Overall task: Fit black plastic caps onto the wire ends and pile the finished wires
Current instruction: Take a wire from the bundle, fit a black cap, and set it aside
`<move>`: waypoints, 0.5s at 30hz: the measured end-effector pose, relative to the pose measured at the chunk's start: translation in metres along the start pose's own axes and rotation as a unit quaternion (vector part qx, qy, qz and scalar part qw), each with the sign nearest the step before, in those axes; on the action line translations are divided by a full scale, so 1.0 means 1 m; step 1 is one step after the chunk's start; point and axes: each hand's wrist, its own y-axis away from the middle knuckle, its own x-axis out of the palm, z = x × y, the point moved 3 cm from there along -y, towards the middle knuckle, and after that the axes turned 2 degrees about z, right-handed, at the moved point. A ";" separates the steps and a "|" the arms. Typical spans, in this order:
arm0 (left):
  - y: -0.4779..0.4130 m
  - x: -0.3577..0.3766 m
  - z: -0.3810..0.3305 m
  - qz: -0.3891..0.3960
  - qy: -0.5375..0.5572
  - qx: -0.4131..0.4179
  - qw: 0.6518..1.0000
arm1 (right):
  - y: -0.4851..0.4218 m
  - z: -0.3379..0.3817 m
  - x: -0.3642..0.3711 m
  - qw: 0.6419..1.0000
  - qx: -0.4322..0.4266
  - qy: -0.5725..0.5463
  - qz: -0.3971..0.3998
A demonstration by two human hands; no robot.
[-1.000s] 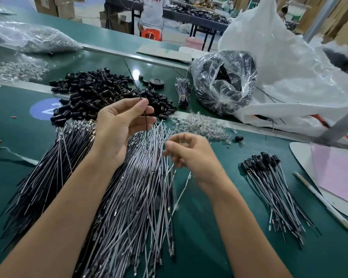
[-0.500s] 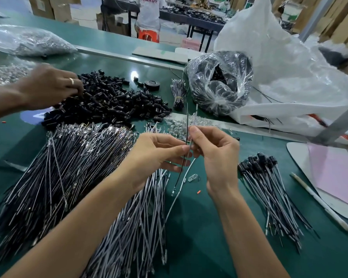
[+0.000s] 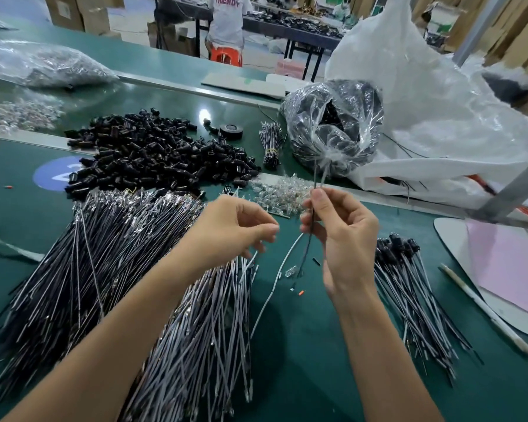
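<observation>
My right hand [image 3: 343,236] pinches a thin black wire [image 3: 317,178] and a white wire [image 3: 276,278] upright, their tips poking above my thumb. My left hand [image 3: 235,229] hovers just left of it, apart from the wires, fingers loosely curled with nothing visible in them. A heap of black plastic caps [image 3: 153,156] lies at the back left. Uncapped wires [image 3: 110,263] fan out under my left arm. To the right lies a pile of finished wires [image 3: 409,284] with black caps on their far ends.
Small clear parts [image 3: 278,193] lie beyond my hands. A tied clear bag of black parts [image 3: 336,126] leans on a big white bag [image 3: 439,95]. A tape roll [image 3: 230,130], a small wire bundle [image 3: 270,144], a pen [image 3: 485,306] and pink paper [image 3: 506,263] are nearby.
My left hand has let go of the wires and drawn away to the left; my right hand keeps them upright. Another person's hand that reached into the caps is gone.
</observation>
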 end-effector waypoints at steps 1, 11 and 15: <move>-0.005 -0.008 0.001 -0.044 -0.114 0.008 0.992 | -0.001 0.001 -0.005 1.000 -0.004 -0.005 -0.011; -0.087 -0.025 0.008 -0.148 -0.466 0.006 0.872 | -0.003 -0.009 -0.017 0.971 -0.092 0.209 -0.076; -0.110 -0.028 0.011 -0.165 -0.460 -0.022 0.872 | -0.002 -0.011 -0.016 0.966 -0.098 0.228 -0.070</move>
